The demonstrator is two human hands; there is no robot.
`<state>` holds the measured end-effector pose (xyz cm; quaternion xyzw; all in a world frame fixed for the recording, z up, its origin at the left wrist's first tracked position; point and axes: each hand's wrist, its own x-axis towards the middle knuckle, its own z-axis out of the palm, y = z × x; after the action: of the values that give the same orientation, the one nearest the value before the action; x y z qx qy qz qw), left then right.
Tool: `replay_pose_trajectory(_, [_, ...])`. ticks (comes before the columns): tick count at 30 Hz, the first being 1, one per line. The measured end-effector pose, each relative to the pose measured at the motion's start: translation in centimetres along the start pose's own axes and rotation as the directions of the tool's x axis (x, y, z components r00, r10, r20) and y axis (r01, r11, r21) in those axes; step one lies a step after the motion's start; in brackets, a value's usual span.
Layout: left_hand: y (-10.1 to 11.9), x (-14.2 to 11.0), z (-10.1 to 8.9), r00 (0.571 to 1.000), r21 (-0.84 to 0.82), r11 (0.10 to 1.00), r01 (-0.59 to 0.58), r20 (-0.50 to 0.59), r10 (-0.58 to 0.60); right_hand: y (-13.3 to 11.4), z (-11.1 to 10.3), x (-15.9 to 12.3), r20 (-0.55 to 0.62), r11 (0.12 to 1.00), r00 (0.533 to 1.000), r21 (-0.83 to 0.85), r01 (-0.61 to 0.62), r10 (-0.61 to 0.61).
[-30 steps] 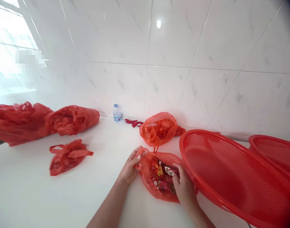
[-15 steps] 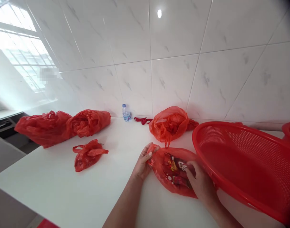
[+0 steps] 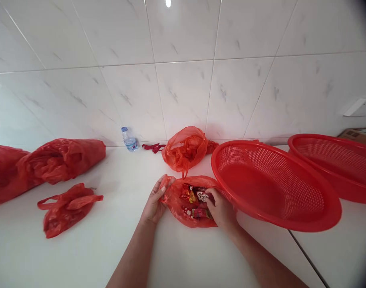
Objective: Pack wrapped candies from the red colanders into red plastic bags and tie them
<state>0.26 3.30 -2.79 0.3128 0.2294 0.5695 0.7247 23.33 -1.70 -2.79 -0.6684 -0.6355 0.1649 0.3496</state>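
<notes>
A thin red plastic bag [image 3: 177, 208] lies on the white table with its mouth spread, showing several wrapped candies [image 3: 192, 197] in red, gold and pink. My left hand [image 3: 156, 200] is closed on the gathered film at the bag's left end. At the right side of the opening, my right hand [image 3: 223, 210] has thumb and fingers around a dark red candy packet [image 3: 202, 196] with white lettering. Part of that packet is hidden by the fingers. Just behind, another red plastic bag [image 3: 185, 150] sits crumpled against the wall.
A large red perforated basket [image 3: 261, 184] stands close by my right hand, with a second red basket [image 3: 335, 168] beyond it. At left are a small tied red bag [image 3: 69, 208] and larger red bags [image 3: 66, 158]. A water bottle [image 3: 130, 141] and dark red ribbon [image 3: 154, 147] lie near the wall.
My view has turned right, bringing the second basket and a wall socket into sight. The candies show more plainly in the bag's opening. Both hands keep their places on it.
</notes>
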Motion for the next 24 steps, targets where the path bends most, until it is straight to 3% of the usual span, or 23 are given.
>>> replay_pose_trajectory(11, [0.02,0.1,-0.16,1.0,0.006,1.0,-0.001,-0.002,0.001,-0.14,0.03,0.05,0.007,0.998,0.999,0.04,-0.053,0.053])
replay_pose_trajectory(18, [0.13,0.16,0.19,1.0,0.006,1.0,0.001,-0.015,0.0,0.29,0.13,0.07,-0.035,0.991,0.999,0.132,0.01,-0.005])
replay_pose_trajectory(24, [0.4,-0.14,0.7,0.999,0.011,1.0,0.015,-0.04,-0.015,0.11,-0.02,-0.04,-0.019,0.995,1.0,0.104,0.006,-0.004])
